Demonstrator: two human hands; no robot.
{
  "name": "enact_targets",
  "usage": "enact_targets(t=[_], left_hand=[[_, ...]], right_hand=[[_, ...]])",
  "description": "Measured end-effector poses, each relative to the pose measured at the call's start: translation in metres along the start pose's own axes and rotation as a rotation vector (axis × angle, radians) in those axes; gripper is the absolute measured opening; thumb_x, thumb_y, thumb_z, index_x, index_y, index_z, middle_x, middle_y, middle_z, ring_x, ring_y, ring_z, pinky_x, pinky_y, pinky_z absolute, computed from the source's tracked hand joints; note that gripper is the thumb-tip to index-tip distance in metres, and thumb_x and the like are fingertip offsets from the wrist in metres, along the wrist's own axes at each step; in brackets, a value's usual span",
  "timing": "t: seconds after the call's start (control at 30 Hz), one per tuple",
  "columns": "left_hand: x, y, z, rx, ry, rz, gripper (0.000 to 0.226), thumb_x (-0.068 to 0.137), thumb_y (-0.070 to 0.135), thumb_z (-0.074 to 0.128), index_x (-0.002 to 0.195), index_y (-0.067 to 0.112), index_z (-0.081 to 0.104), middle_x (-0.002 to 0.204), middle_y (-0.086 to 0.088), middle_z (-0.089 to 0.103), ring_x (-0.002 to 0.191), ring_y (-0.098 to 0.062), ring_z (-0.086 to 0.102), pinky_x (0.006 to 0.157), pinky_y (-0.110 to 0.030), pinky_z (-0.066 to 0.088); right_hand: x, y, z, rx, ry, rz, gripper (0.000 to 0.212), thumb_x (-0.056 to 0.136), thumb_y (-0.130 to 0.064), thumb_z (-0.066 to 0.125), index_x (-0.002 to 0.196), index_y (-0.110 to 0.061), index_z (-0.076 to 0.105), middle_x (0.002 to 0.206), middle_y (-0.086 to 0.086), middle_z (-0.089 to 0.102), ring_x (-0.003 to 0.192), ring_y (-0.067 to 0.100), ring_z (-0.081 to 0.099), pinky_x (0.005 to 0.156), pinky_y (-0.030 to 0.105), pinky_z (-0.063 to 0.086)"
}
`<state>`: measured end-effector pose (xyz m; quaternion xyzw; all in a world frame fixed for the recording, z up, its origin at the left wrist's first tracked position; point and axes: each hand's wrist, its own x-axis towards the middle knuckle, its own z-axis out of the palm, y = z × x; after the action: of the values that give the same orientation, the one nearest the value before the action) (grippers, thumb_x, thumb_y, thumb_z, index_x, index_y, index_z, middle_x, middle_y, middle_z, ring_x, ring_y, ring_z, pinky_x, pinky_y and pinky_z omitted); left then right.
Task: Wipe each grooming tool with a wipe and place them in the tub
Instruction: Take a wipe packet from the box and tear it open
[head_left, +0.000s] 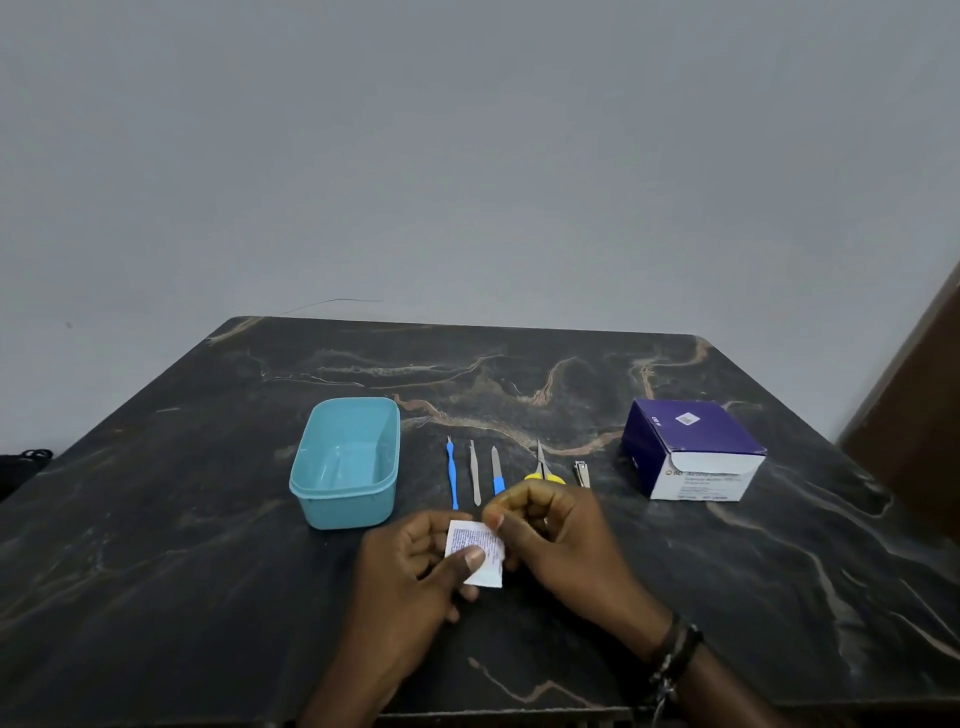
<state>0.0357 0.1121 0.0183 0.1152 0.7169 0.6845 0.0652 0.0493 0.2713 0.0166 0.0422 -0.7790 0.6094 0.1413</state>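
A small white wipe sachet (475, 552) with blue print is held above the table between both hands. My left hand (415, 571) pinches its lower left side with the thumb on top. My right hand (556, 540) pinches its upper right corner. Beyond the hands, a row of tools lies on the table: a blue-handled cuticle tool (452, 473), metal tweezers (475, 473), a blue-handled file (497, 472), yellow-handled scissors (542, 467) partly hidden by my right hand, and a nail clipper (582, 474). The light blue tub (311, 480) stands to their left with nothing in it.
A purple and white box of wipes (691, 449) sits open at the right of the dark marble table (208, 571). A grey wall rises behind the table. A brown wooden edge (914, 415) stands at the far right.
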Motion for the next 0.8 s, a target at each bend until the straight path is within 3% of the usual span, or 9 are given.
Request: enact_targets(t=[0.1, 0.33, 0.63, 0.8], left_hand=[[0.0013, -0.0036, -0.0026, -0.07, 0.053, -0.016, 0.017, 0.081, -0.006, 0.067, 0.091, 0.007, 0.069, 0.073, -0.01, 0.075, 0.053, -0.023, 0.066, 0.044, -0.026, 0.05], [0.0001, -0.0065, -0.0024, -0.125, 0.112, -0.021, 0.017, 0.083, -0.007, 0.064, 0.093, 0.007, 0.066, 0.075, -0.008, 0.076, 0.058, -0.024, 0.07, 0.05, -0.025, 0.056], [-0.0028, -0.0078, -0.0034, -0.062, 0.064, 0.0, 0.015, 0.083, -0.004, 0.066, 0.091, 0.009, 0.067, 0.077, -0.004, 0.077, 0.064, -0.024, 0.072, 0.059, -0.029, 0.059], [-0.0037, -0.0074, -0.002, -0.061, 0.076, 0.004, 0.013, 0.084, -0.002, 0.065, 0.089, 0.01, 0.067, 0.074, -0.005, 0.076, 0.063, -0.023, 0.072, 0.057, -0.029, 0.059]], right_hand=[[-0.0016, 0.0012, -0.0046, -0.014, 0.021, 0.018, 0.013, 0.09, -0.007, 0.063, 0.079, -0.003, 0.068, 0.063, 0.0, 0.066, 0.052, 0.014, 0.061, 0.053, 0.025, 0.048], [-0.0067, 0.0012, -0.0082, -0.078, -0.019, 0.03, 0.008, 0.088, -0.011, 0.067, 0.082, -0.007, 0.07, 0.073, 0.014, 0.07, 0.059, 0.018, 0.064, 0.06, 0.036, 0.052], [-0.0082, 0.0017, -0.0065, -0.167, -0.1, 0.034, 0.004, 0.086, -0.02, 0.071, 0.082, -0.021, 0.07, 0.069, -0.007, 0.068, 0.064, 0.007, 0.062, 0.062, 0.025, 0.052], [-0.0094, 0.0005, -0.0063, -0.157, -0.073, 0.026, 0.007, 0.087, -0.019, 0.068, 0.081, -0.017, 0.07, 0.07, 0.006, 0.07, 0.064, 0.016, 0.064, 0.062, 0.034, 0.052]])
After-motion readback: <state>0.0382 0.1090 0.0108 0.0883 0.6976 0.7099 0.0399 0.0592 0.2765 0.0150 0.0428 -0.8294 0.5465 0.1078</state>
